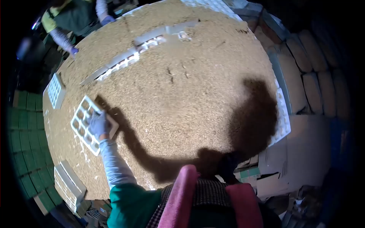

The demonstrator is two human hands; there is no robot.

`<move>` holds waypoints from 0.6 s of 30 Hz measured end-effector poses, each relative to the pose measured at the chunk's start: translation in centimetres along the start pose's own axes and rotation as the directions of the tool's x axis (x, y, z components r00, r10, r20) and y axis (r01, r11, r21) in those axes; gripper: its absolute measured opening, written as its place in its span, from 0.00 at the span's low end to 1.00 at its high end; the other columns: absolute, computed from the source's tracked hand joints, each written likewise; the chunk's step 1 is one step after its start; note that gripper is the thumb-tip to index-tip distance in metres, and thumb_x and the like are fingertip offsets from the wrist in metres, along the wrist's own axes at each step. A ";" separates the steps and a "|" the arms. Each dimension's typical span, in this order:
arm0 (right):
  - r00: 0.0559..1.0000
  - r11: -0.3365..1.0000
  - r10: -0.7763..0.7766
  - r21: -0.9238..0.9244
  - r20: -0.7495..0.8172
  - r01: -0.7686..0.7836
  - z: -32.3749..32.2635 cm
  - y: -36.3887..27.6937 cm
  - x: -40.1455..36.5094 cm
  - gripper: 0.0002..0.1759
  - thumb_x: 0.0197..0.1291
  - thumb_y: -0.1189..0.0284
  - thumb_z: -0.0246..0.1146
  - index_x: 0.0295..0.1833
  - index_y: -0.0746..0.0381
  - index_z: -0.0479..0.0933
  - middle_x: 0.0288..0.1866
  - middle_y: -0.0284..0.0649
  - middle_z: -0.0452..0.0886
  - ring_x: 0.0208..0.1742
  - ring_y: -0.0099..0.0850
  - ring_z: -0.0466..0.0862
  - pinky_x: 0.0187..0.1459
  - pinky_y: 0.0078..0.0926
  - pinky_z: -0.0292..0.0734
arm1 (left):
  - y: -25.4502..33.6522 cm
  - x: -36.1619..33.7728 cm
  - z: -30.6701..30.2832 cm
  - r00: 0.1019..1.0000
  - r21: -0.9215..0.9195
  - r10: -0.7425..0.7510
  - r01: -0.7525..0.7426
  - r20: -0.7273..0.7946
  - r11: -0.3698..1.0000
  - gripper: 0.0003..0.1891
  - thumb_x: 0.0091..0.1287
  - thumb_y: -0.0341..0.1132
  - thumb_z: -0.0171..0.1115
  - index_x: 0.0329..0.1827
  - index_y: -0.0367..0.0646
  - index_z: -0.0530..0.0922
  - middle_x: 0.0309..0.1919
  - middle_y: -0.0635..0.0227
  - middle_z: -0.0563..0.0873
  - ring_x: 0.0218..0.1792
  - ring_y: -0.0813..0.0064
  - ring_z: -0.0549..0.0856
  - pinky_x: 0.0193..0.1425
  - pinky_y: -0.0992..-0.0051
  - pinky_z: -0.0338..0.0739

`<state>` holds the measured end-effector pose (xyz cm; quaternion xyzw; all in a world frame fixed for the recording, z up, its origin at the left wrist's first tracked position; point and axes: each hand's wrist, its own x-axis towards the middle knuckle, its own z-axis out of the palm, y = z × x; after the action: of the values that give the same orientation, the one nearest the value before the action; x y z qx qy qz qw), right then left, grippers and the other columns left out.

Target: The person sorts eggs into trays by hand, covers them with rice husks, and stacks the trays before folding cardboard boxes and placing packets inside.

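My left hand (98,124), in a light grey glove, grips a white foam tray (82,110) with rows of round-cornered openings. The tray is tilted over the bed of tan husks (182,102) at the left, and the fingers lie across its inner bars. Close to my body, my right hand (228,162) is a dark shape in shadow at the near edge of the husks; its fingers are hidden. A broad shadow of my head and arm falls over the husks between and beyond my hands.
Across the bed, a line of grey strips (121,57) stands beside egg-like pale pieces. More foam trays lie at the left edge (57,91), lower left (68,186) and right edge (281,117). A co-worker (78,19) leans in at the far left. Stacked sacks (291,76) and green boxes (24,140) flank the bed.
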<state>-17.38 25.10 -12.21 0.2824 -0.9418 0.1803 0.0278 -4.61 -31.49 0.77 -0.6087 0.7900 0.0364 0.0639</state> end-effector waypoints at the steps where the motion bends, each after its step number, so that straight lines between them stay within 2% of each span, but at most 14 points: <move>1: 0.947 0.984 0.176 -0.068 0.268 -0.164 1.0 0.4 -0.7 0.28 0.51 0.58 0.60 0.60 0.49 0.69 0.65 0.48 0.62 0.67 0.52 0.60 0.59 0.67 0.52 | -1.2 0.7 3.1 0.986 -0.712 -0.163 0.096 -0.027 0.696 0.33 0.63 0.56 0.52 0.65 0.42 0.69 0.65 0.52 0.68 0.62 0.51 0.67 0.65 0.66 0.64; 2: 0.796 0.939 0.344 -0.165 0.498 -0.302 1.5 0.5 -1.3 0.28 0.55 0.57 0.57 0.64 0.46 0.68 0.73 0.46 0.56 0.73 0.49 0.53 0.62 0.73 0.45 | -3.0 4.3 7.2 0.993 -0.403 0.000 -0.050 -0.121 0.914 0.34 0.62 0.57 0.53 0.66 0.43 0.68 0.66 0.53 0.68 0.62 0.53 0.68 0.64 0.67 0.65; 3: 0.782 0.923 0.384 -0.183 0.492 -0.338 1.1 0.0 -0.9 0.28 0.55 0.57 0.57 0.64 0.46 0.68 0.73 0.46 0.56 0.73 0.49 0.53 0.62 0.73 0.45 | -3.7 6.8 10.3 0.968 -0.042 0.188 -0.198 -0.163 0.979 0.35 0.61 0.58 0.53 0.67 0.45 0.68 0.66 0.54 0.67 0.62 0.55 0.68 0.63 0.67 0.66; 4: 0.932 0.973 0.229 -0.051 0.280 -0.224 0.1 -1.2 0.3 0.26 0.52 0.58 0.60 0.58 0.51 0.71 0.64 0.50 0.63 0.64 0.54 0.62 0.57 0.66 0.56 | 1.2 5.0 8.7 0.979 -0.168 0.117 -0.144 -0.164 0.975 0.34 0.62 0.57 0.54 0.66 0.45 0.68 0.64 0.53 0.70 0.60 0.54 0.71 0.63 0.66 0.67; 5: 0.998 0.997 0.058 0.042 0.028 -0.059 -0.7 -1.8 0.6 0.24 0.49 0.59 0.63 0.53 0.55 0.74 0.55 0.55 0.71 0.55 0.58 0.70 0.53 0.58 0.66 | 8.2 1.7 5.3 0.987 -0.293 0.034 -0.079 -0.157 0.953 0.33 0.62 0.56 0.54 0.65 0.44 0.69 0.61 0.53 0.73 0.58 0.54 0.73 0.62 0.66 0.67; 7: 0.995 0.996 0.075 0.044 0.062 -0.078 -0.5 -1.2 0.3 0.28 0.51 0.58 0.61 0.58 0.56 0.71 0.57 0.60 0.69 0.59 0.62 0.66 0.57 0.61 0.61 | 17.0 -2.1 0.4 0.960 -0.546 0.268 -0.181 0.083 0.818 0.33 0.61 0.57 0.54 0.63 0.43 0.71 0.54 0.48 0.78 0.55 0.52 0.76 0.62 0.62 0.65; 8: 0.997 0.996 0.059 0.058 0.057 -0.062 -0.7 -1.3 0.6 0.26 0.52 0.60 0.61 0.56 0.57 0.71 0.56 0.57 0.69 0.59 0.60 0.67 0.58 0.59 0.62 | 20.8 -3.5 -0.1 0.949 -0.550 0.307 -0.219 0.072 0.806 0.31 0.60 0.56 0.53 0.60 0.43 0.74 0.49 0.47 0.81 0.55 0.51 0.77 0.63 0.61 0.63; 9: 0.998 0.996 0.043 0.075 0.050 -0.046 -0.9 -1.4 0.9 0.24 0.52 0.62 0.61 0.54 0.58 0.71 0.55 0.55 0.70 0.58 0.58 0.67 0.58 0.57 0.62 | 23.6 -2.5 2.6 0.875 -0.340 0.478 -0.475 -0.080 0.812 0.30 0.58 0.56 0.53 0.58 0.43 0.75 0.51 0.47 0.81 0.56 0.51 0.77 0.62 0.63 0.64; 10: 0.999 0.995 0.026 0.092 0.043 -0.030 -1.3 -1.7 1.2 0.21 0.53 0.64 0.61 0.53 0.58 0.71 0.54 0.53 0.70 0.58 0.55 0.68 0.58 0.55 0.63 | 27.0 -5.1 0.4 0.850 -0.391 0.527 -0.490 -0.016 0.779 0.31 0.56 0.55 0.55 0.58 0.44 0.75 0.52 0.45 0.80 0.59 0.48 0.74 0.63 0.60 0.63; 12: 1.000 0.992 -0.010 0.125 0.027 0.006 -2.1 -1.9 1.9 0.17 0.53 0.68 0.61 0.49 0.60 0.71 0.51 0.48 0.71 0.56 0.51 0.68 0.58 0.50 0.63 | 30.9 -7.5 2.8 0.709 -0.281 0.692 -0.697 -0.135 0.659 0.32 0.53 0.56 0.56 0.59 0.48 0.75 0.59 0.43 0.73 0.61 0.47 0.71 0.64 0.54 0.62; 13: 0.999 0.991 -0.030 0.132 0.015 0.028 -2.9 -2.0 2.6 0.17 0.53 0.68 0.61 0.49 0.60 0.71 0.51 0.48 0.71 0.56 0.51 0.68 0.58 0.50 0.63 | 30.8 -9.8 0.6 0.729 -0.353 0.678 -0.662 -0.096 0.661 0.32 0.53 0.56 0.57 0.60 0.48 0.74 0.60 0.43 0.71 0.60 0.48 0.72 0.63 0.54 0.63; 15: 0.984 0.962 -0.167 0.209 -0.059 0.176 -4.7 -1.6 3.5 0.19 0.53 0.68 0.62 0.51 0.60 0.72 0.53 0.47 0.71 0.58 0.49 0.69 0.59 0.49 0.63 | 27.9 -12.0 -1.4 0.702 -0.370 0.709 -0.678 -0.069 0.635 0.30 0.57 0.53 0.58 0.61 0.47 0.73 0.58 0.45 0.73 0.59 0.47 0.72 0.64 0.59 0.65; 17: 0.977 0.943 -0.202 0.255 -0.072 0.214 -6.5 -0.1 4.2 0.18 0.53 0.69 0.63 0.50 0.61 0.75 0.53 0.49 0.73 0.56 0.47 0.73 0.58 0.44 0.67 | 21.3 -12.3 0.2 0.769 -0.230 0.597 -0.639 -0.229 0.734 0.30 0.57 0.52 0.59 0.60 0.45 0.73 0.54 0.46 0.76 0.56 0.47 0.74 0.59 0.59 0.69; 18: 0.985 0.905 -0.141 0.390 -0.096 0.167 -9.3 0.3 5.1 0.16 0.54 0.70 0.62 0.48 0.62 0.76 0.52 0.50 0.75 0.55 0.47 0.74 0.57 0.42 0.68 | 17.6 -13.4 -1.6 0.860 -0.259 0.500 -0.508 -0.100 0.822 0.28 0.58 0.50 0.59 0.59 0.44 0.74 0.52 0.47 0.78 0.55 0.47 0.75 0.59 0.59 0.68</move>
<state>-22.31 25.97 -2.85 0.3496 -0.8590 0.3738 0.0149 -18.33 -14.36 3.90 -0.3817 0.9104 0.1535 -0.0443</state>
